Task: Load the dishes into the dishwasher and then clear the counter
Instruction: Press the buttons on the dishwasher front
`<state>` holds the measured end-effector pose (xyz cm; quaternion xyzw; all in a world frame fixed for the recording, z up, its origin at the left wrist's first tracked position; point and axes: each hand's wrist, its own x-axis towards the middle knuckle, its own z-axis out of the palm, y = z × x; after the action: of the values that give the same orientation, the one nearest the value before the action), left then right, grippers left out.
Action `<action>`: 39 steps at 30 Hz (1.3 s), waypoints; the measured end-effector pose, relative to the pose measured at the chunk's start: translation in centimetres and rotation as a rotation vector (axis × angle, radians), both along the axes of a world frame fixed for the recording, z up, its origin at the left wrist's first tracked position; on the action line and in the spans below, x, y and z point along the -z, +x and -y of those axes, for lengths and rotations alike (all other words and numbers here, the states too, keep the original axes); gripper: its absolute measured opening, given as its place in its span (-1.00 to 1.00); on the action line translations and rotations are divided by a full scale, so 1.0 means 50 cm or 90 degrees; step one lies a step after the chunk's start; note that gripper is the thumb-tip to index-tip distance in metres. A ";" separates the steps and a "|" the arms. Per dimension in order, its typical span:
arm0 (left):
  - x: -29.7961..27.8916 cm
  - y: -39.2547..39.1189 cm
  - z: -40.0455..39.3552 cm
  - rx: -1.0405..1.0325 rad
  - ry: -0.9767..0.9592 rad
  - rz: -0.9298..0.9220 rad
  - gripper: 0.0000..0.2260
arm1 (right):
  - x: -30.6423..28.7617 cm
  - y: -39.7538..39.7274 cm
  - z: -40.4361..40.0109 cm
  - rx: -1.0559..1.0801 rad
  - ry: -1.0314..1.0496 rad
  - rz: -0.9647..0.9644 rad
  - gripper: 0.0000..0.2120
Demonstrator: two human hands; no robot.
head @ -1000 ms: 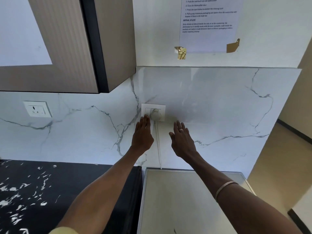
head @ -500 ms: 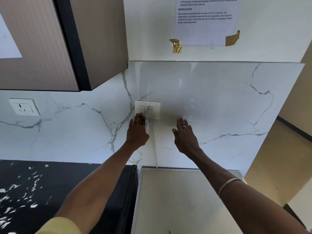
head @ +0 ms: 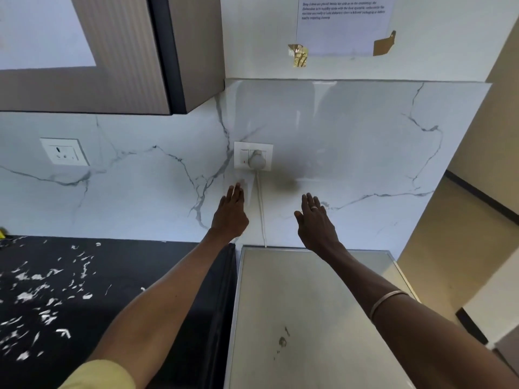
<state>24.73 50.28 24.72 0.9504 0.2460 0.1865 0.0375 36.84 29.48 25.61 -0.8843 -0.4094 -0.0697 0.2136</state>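
Note:
A white wall socket (head: pixel 253 156) with a switch and a grey plug in it sits on the marble backsplash. A white cord (head: pixel 261 209) runs down from the plug behind the pale, glossy top of an appliance (head: pixel 309 304). My left hand (head: pixel 231 214) is stretched out below the socket, fingers straight, holding nothing. My right hand (head: pixel 316 220), with a ring, hovers open to the right of the cord above the appliance's back edge. No dishes are in view.
A black speckled counter (head: pixel 70 290) lies at the left. A wall cabinet (head: pixel 112 51) hangs above it, and a second socket (head: pixel 64 151) is on the backsplash at the left. A printed sheet (head: pixel 344 23) is taped to the wall.
My left hand was at the socket's switch half a second ago and has dropped away below it. My right hand stays open near the wall. The view has tilted slightly.

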 end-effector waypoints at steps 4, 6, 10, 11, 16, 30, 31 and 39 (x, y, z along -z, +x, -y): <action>0.041 -0.062 0.074 0.002 -0.002 -0.010 -0.49 | 0.028 -0.059 0.052 -0.001 -0.025 -0.009 -0.46; 0.059 -0.092 0.117 0.006 -0.028 -0.019 -0.50 | 0.042 -0.082 0.082 -0.001 -0.028 -0.025 -0.45; 0.094 -0.167 0.204 0.022 -0.040 -0.043 -0.51 | 0.066 -0.131 0.152 -0.014 -0.039 -0.038 -0.45; 0.102 -0.189 0.229 0.024 -0.052 -0.051 -0.51 | 0.071 -0.145 0.173 -0.018 -0.039 -0.047 -0.45; 0.151 -0.292 0.341 0.010 -0.067 -0.080 -0.50 | 0.104 -0.217 0.282 -0.047 -0.035 -0.064 -0.46; 0.218 -0.531 0.634 0.018 -0.130 -0.075 -0.52 | 0.182 -0.435 0.540 -0.054 -0.061 -0.091 -0.47; 0.224 -0.550 0.649 0.024 -0.129 -0.075 -0.52 | 0.185 -0.453 0.552 -0.052 -0.063 -0.090 -0.47; 0.288 -0.697 0.713 0.062 -0.135 -0.104 -0.53 | 0.220 -0.612 0.638 -0.001 -0.050 -0.101 -0.48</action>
<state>-10.11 14.65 10.30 0.9640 0.2202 0.0793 0.1264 6.24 -2.40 14.62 -0.8942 -0.3945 0.0166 0.2107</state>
